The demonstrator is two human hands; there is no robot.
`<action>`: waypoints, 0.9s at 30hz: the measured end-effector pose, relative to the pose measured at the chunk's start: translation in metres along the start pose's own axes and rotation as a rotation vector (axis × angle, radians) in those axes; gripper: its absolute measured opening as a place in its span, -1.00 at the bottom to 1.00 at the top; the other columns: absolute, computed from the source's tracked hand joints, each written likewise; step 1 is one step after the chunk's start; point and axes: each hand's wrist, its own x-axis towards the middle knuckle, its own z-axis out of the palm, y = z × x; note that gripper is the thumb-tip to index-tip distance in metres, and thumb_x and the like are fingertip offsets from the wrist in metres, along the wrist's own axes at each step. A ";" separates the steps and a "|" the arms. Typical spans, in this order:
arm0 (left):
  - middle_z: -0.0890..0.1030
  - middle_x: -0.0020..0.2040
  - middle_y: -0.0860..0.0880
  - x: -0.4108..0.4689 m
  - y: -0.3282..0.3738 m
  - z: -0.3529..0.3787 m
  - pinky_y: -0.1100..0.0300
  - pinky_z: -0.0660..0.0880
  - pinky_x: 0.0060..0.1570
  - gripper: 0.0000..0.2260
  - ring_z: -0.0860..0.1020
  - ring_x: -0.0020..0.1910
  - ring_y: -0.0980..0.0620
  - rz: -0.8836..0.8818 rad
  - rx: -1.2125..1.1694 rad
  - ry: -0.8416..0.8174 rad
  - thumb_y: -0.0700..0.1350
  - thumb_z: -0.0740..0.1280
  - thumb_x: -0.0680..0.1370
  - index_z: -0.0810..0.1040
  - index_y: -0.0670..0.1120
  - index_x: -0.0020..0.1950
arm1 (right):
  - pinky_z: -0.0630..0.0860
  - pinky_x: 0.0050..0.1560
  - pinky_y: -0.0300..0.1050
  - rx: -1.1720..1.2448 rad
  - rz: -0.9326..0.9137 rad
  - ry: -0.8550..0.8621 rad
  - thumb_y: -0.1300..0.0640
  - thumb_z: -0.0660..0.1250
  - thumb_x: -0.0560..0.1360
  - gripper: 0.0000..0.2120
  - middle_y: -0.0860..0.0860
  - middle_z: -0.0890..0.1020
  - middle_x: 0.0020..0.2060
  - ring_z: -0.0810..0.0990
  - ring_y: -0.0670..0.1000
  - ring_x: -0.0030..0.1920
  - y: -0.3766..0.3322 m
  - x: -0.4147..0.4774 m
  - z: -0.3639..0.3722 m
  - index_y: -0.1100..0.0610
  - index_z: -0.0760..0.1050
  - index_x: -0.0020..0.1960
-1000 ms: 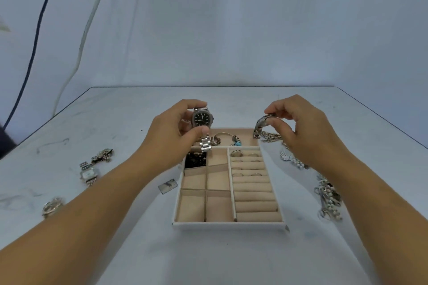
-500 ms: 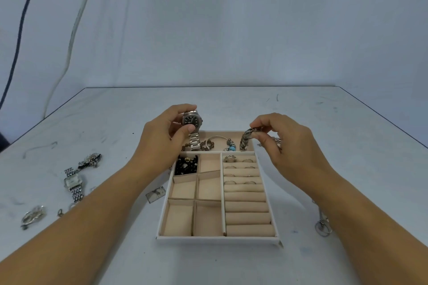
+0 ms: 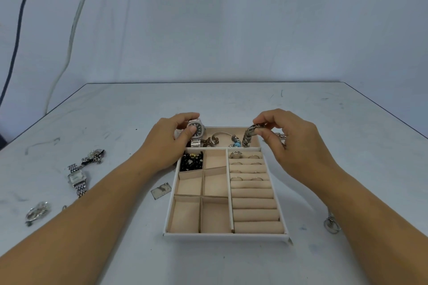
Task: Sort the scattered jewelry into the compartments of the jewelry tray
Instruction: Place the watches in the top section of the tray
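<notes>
Chain (image 3: pixel 279 135) mostly behind right hand (image 3: pixel 289 146), forearms (image 3: pixel 69 227) cropped

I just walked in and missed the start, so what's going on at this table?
A person is sorting jewelry into a tray. The left hand grips a dark-faced watch at the left end of the back compartment; the right hand pinches a metal link band hanging into its right end. Rings sit in the rolls, black beads in one small compartment. A square-faced watch lies unsorted on the table.

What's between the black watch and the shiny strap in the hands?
Head view: a silver bangle, a brownish chain and blue-beaded charms lie in the tray's far compartment.
</notes>
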 end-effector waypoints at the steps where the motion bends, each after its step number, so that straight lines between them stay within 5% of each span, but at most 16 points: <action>1: 0.59 0.08 0.08 0.001 -0.001 0.000 -0.02 0.39 0.25 -0.73 0.47 0.20 0.02 0.002 0.025 -0.021 0.06 0.24 0.56 0.48 0.21 0.27 | 0.42 -0.04 -0.39 -0.002 0.002 -0.001 0.22 0.36 0.49 -0.85 -0.14 0.58 -0.15 0.54 -0.13 -0.12 0.000 0.000 0.000 0.10 0.56 0.05; 5: 0.40 0.11 0.05 0.002 0.003 0.000 -0.03 0.22 0.33 -0.72 0.23 0.30 -0.08 -0.063 0.211 -0.037 0.12 0.21 0.56 0.47 0.27 0.26 | 0.41 -0.05 -0.39 -0.011 0.011 -0.005 0.21 0.36 0.49 -0.86 -0.15 0.58 -0.15 0.55 -0.12 -0.12 -0.001 0.001 0.001 0.10 0.56 0.05; 10: 0.33 0.14 0.01 0.004 0.009 0.000 0.00 0.19 0.28 -0.72 0.19 0.29 -0.09 -0.095 0.303 -0.074 0.08 0.22 0.58 0.44 0.27 0.29 | 0.41 -0.04 -0.40 -0.003 0.026 -0.015 0.21 0.35 0.49 -0.85 -0.14 0.59 -0.15 0.56 -0.11 -0.11 0.000 0.001 0.002 0.10 0.56 0.05; 27: 0.39 0.24 0.13 -0.058 0.014 -0.051 0.33 0.24 0.08 -0.58 0.39 0.12 0.15 0.037 0.394 -0.156 0.16 0.09 0.58 0.35 0.08 0.41 | 0.42 0.00 -0.39 0.052 -0.006 0.033 0.18 0.34 0.50 -0.86 -0.15 0.59 -0.13 0.54 -0.17 -0.09 -0.013 0.011 0.002 0.09 0.54 0.06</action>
